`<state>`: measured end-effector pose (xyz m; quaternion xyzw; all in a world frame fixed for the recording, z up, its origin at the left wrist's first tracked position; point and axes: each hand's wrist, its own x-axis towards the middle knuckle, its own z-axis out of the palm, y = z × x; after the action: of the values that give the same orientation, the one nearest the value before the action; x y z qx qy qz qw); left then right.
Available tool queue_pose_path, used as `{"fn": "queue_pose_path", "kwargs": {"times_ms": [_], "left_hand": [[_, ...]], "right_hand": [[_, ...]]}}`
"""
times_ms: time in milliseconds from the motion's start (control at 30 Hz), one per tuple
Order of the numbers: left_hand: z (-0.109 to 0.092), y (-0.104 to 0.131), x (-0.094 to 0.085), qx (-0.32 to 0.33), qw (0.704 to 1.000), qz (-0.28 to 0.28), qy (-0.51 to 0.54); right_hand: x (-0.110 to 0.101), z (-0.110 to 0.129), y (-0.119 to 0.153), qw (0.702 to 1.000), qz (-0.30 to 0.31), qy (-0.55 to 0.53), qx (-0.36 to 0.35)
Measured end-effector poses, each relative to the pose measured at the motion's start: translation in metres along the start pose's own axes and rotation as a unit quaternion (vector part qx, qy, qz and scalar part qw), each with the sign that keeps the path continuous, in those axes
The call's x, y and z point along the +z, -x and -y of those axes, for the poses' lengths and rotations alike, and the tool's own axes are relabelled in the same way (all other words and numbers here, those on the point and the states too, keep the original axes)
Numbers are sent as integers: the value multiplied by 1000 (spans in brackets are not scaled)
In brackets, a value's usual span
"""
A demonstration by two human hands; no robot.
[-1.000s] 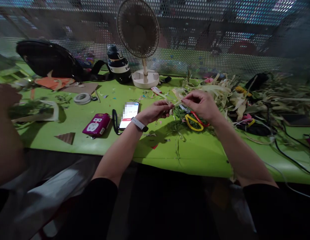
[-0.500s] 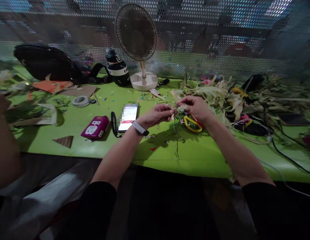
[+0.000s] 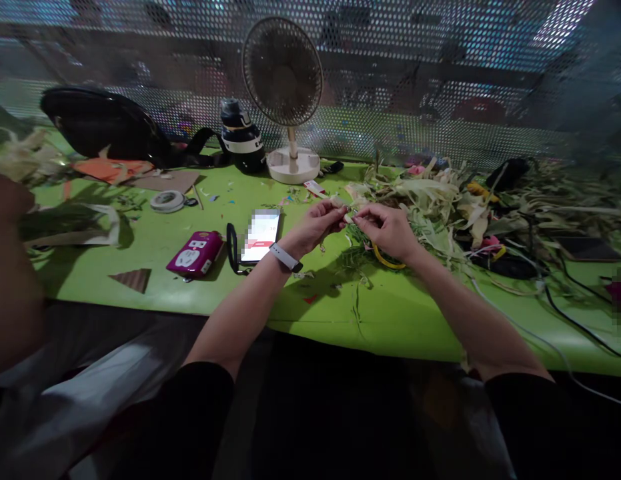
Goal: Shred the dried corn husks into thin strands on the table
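Note:
My left hand [image 3: 315, 228] is closed in a pinch on a small piece of pale corn husk [image 3: 347, 218], held just above the table. Close on the right, my right hand [image 3: 393, 232] pinches at the same husk with thumb and forefinger, and its fingertips nearly meet the left ones. Below my right hand, a yellow loop handle [image 3: 389, 262], apparently of scissors, lies on green shredded strands [image 3: 357, 252]; the hand hides most of it. A heap of dry corn husks [image 3: 430, 190] lies just behind my right hand.
On the green table [image 3: 300, 310] stand a fan [image 3: 293, 167] and a dark bottle [image 3: 244, 143]. A lit phone [image 3: 263, 240], purple device [image 3: 197, 255], tape roll [image 3: 167, 201] and black bag [image 3: 105, 127] lie leftward. Cables [image 3: 565, 313] run at right. Another person's arm [image 3: 13, 280] is at far left.
My hands have drawn slightly apart and turned around the husk. My right hand now covers more of the yellow handle. The whole view has shifted slightly.

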<state>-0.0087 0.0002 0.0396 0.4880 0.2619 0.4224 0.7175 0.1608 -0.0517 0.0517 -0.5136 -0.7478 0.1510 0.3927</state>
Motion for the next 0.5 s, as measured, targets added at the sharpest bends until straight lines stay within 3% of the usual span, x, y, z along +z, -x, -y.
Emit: {"fn": "queue_pose_path", "kwargs": {"times_ms": [100,233,367,500], "left_hand": [[3,0,-1,25,999,11,-40],[8,0,-4,41,995,48,-77],[11,2,-2,31,995,55,-74],[10,4,2,6,996,60,-58]], "right_hand": [[-5,2,1,990,-4,119,-80],[-9,1,1,950,-39,265,-159],[-3,-6,1,929,-91,311,-179],[8,-12,2,931,-126,304,-156]]}}
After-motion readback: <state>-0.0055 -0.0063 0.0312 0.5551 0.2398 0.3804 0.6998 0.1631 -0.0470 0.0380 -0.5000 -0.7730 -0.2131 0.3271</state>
